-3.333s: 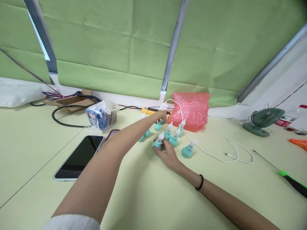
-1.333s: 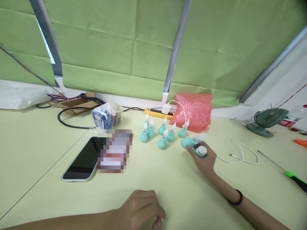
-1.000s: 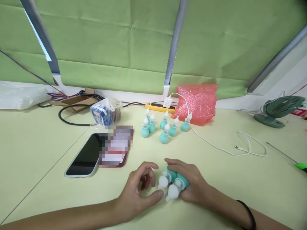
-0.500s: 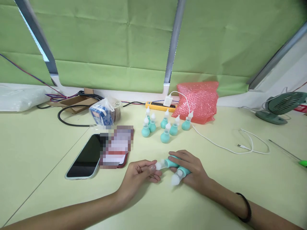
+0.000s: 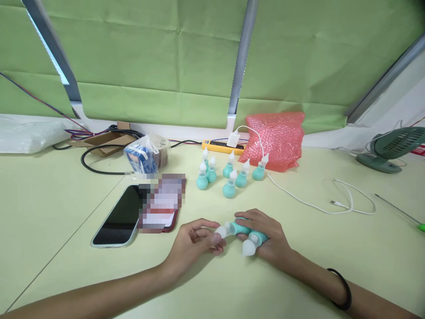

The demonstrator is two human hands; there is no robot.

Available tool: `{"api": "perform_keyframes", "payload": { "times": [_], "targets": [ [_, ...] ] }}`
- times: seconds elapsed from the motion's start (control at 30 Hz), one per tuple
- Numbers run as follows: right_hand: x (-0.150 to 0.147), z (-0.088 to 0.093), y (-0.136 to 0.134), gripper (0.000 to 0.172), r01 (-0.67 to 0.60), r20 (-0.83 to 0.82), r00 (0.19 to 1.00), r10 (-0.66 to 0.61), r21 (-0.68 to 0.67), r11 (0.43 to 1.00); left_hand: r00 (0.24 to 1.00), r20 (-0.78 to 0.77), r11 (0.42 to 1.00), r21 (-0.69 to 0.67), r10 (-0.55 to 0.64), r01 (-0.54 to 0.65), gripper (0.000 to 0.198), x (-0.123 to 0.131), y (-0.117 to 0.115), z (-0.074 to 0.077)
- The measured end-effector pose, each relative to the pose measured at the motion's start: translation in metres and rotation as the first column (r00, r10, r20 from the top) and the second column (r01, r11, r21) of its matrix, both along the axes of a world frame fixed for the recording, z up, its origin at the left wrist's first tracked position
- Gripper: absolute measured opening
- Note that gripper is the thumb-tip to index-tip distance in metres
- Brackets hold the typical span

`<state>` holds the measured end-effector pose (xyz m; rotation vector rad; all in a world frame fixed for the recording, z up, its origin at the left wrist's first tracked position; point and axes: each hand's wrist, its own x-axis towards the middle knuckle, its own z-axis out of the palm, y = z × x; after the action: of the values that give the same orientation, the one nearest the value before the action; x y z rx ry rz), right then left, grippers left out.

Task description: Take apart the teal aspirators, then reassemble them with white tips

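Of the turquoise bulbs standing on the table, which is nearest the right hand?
The frontmost bulb, just beyond the right hand; the six other standing bulbs are farther back, toward the yellow power strip.

A thin black band circles the wrist of the bare right hand.

The left hand, which had reached to just beside the pink bubble-wrap parcel, is back well in front of it and to its left; its fingers, loosely curled a second ago, now pinch a white tip. The right hand, earlier around a single bulb, has come farther in front of the parcel with two teal bulbs, the tipped one swung round toward the left hand. A red-cased phone, left of the parcel, has emerged from behind the left forearm.
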<state>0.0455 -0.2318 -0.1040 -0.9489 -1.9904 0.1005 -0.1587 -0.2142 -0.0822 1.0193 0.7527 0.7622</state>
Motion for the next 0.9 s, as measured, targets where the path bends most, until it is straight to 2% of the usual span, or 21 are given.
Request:
{"api": "perform_keyframes", "payload": {
  "times": [0.1,0.17,0.37,0.43,0.47,0.5,0.57,0.6,0.63,0.67,0.7,0.77,0.83,0.9],
  "targets": [
    [-0.003,0.001,-0.002,0.037,-0.016,0.011,1.000,0.016,-0.001,1.000,0.995,-0.074,0.990,0.136,0.060,-0.050,0.019,0.000,-0.002,0.000],
    [-0.004,0.002,-0.003,0.036,-0.032,0.017,0.999,0.033,-0.011,0.999,0.994,-0.090,0.983,0.180,0.062,-0.045,0.016,-0.001,-0.003,0.000],
    [-0.004,0.004,-0.002,0.031,-0.026,-0.057,0.998,0.023,-0.054,0.998,0.995,-0.095,0.983,0.178,-0.032,0.049,0.027,-0.003,-0.002,0.005],
    [-0.003,0.006,-0.002,0.032,0.003,-0.123,0.992,-0.011,-0.063,0.998,0.985,-0.173,0.953,0.299,0.016,0.037,0.032,-0.005,0.002,0.005],
    [-0.003,0.007,-0.002,0.032,0.028,-0.157,0.987,-0.039,-0.069,0.997,0.972,-0.224,0.902,0.431,0.078,0.027,0.031,-0.007,0.006,0.004],
    [-0.002,0.008,-0.002,0.032,0.057,-0.187,0.980,-0.070,-0.076,0.995,0.947,-0.272,0.806,0.591,0.168,0.027,0.028,-0.009,0.011,0.003],
    [-0.001,0.009,-0.001,0.032,0.107,-0.226,0.966,-0.126,-0.094,0.990,0.870,-0.327,0.469,0.874,0.370,0.129,0.021,-0.011,0.022,0.001],
    [0.000,0.009,0.000,0.032,0.121,-0.232,0.962,-0.142,-0.105,0.987,0.811,-0.357,0.310,0.923,0.464,0.228,0.019,-0.012,0.027,0.000],
    [0.000,0.008,0.001,0.032,0.126,-0.233,0.961,-0.150,-0.113,0.986,0.746,-0.393,0.199,0.919,0.538,0.340,0.020,-0.013,0.032,-0.001],
    [0.001,0.007,0.002,0.032,0.121,-0.224,0.964,-0.146,-0.122,0.985,0.682,-0.432,0.133,0.885,0.590,0.445,0.021,-0.013,0.035,-0.002],
    [0.001,0.006,0.003,0.032,0.108,-0.210,0.969,-0.133,-0.127,0.986,0.625,-0.478,0.108,0.839,0.617,0.534,0.023,-0.012,0.037,-0.003],
    [0.001,0.003,0.005,0.033,0.079,-0.176,0.979,-0.101,-0.126,0.989,0.559,-0.568,0.122,0.760,0.604,0.639,0.024,-0.011,0.040,-0.004],
    [0.001,0.002,0.006,0.033,0.061,-0.140,0.987,-0.076,-0.109,0.992,0.551,-0.629,0.176,0.731,0.548,0.660,0.020,-0.010,0.040,-0.004],
    [0.000,0.001,0.006,0.034,0.057,-0.108,0.992,-0.066,-0.082,0.995,0.578,-0.639,0.225,0.746,0.507,0.627,0.020,-0.010,0.039,-0.002]
  ]
}}
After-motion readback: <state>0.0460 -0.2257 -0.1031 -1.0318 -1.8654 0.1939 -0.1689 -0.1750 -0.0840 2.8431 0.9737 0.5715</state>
